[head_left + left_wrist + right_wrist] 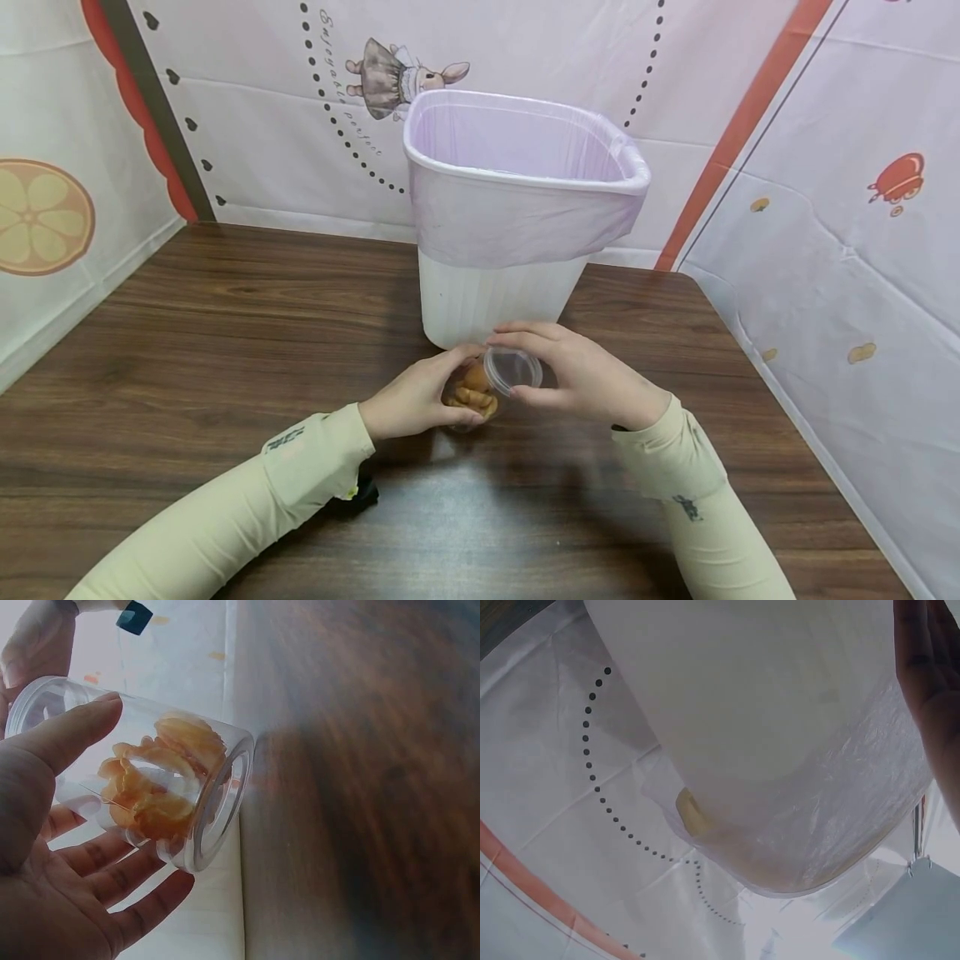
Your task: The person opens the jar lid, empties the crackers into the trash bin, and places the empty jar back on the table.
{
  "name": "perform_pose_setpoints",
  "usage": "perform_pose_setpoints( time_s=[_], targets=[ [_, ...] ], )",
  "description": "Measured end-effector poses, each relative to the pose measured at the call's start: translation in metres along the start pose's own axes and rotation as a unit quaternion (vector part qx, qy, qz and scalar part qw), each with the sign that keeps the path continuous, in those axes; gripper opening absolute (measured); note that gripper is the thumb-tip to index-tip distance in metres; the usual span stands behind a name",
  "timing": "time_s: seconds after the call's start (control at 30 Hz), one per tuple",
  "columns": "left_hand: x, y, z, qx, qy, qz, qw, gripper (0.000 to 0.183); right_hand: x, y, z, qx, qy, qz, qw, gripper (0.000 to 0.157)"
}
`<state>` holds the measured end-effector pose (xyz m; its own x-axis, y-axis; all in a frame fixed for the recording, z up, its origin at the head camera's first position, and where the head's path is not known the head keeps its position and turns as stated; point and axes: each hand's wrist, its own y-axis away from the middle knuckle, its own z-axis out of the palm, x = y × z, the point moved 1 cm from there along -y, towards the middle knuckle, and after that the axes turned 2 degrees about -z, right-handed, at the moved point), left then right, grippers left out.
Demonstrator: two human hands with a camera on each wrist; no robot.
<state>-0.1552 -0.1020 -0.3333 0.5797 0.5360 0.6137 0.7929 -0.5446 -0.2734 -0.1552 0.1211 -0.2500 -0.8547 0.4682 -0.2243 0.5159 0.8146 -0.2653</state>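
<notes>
My left hand (420,398) grips a clear plastic jar (90,780), its thumb across one side and its fingers spread under the other. Several golden-brown curled pieces (161,784) lie together toward the jar's base, which is tilted close over the table in the left wrist view. At the jar's other end, my right hand (577,371) holds the clear round lid (513,371) between its thumb and fingers. Only part of the right hand (937,697) shows in the right wrist view; the lid is out of sight there.
A white bin (495,300) with a thin pale purple liner (525,217) stands on the wooden table (225,350) just beyond both hands. Printed cloth walls (825,208) enclose the table's back and sides. A small black object (362,497) shows beside the left sleeve.
</notes>
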Motion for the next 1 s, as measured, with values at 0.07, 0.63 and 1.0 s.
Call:
perform_pose_setpoints(
  time_s=[0.07,0.63,1.0],
  targets=[
    [-0.0002,-0.0002,0.0003,0.001,0.003,0.003,1.0,0.074,-0.0004,0.0001,-0.0004,0.009,0.006,0.014,1.0,0.052],
    [-0.0008,-0.0015,0.0009,-0.002,0.015,-0.011,0.9998,0.07,-0.0048,0.0011,-0.0007,0.041,0.096,0.113,0.988,0.058],
    [-0.0009,-0.0018,0.0006,-0.004,0.016,-0.011,0.9998,0.07,-0.005,-0.0014,0.0053,0.048,0.119,0.12,0.984,0.065]
  ],
)
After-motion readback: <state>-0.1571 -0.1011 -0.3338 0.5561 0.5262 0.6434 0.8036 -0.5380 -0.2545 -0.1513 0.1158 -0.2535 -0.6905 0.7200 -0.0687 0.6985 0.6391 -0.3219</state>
